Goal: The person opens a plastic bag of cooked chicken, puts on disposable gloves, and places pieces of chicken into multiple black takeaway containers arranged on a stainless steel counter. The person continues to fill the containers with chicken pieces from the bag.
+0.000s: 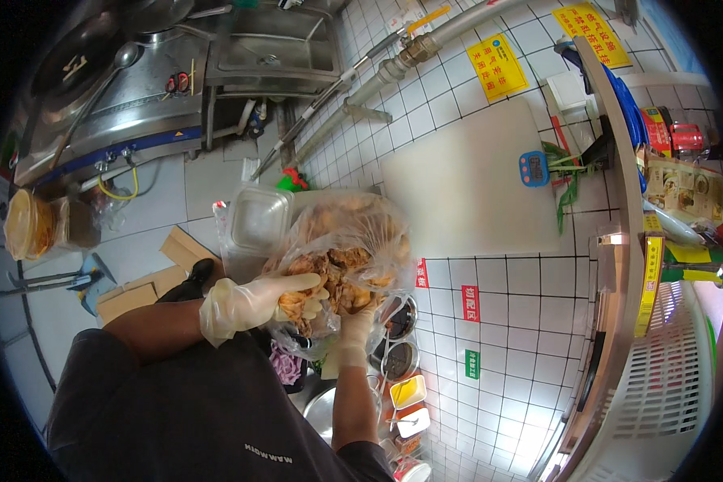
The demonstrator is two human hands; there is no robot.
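My left hand (298, 295), in a pale translucent glove, grips a browned piece of meat (301, 307), its thumb along the top. Also gloved, my right hand (355, 334) is at the near side of an open clear plastic bag (367, 217), with its fingers around more browned meat (356, 294); its fingertips are partly hidden. The bag is full of similar pieces, apparently cooked poultry, and spreads around both hands. Just left of the bag stands an empty clear plastic container (260, 217). A large white cutting board (470, 187) leans against the tiled wall beyond the bag.
Bowls and tubs of ingredients (408, 391) line the wall near my right forearm, beside a steel bowl (319, 413). Purple shredded food (286, 364) lies below my hands. A steel sink (271, 45) and a stove with a ladle (126, 55) are far left. A shelf (629, 241) runs along the right.
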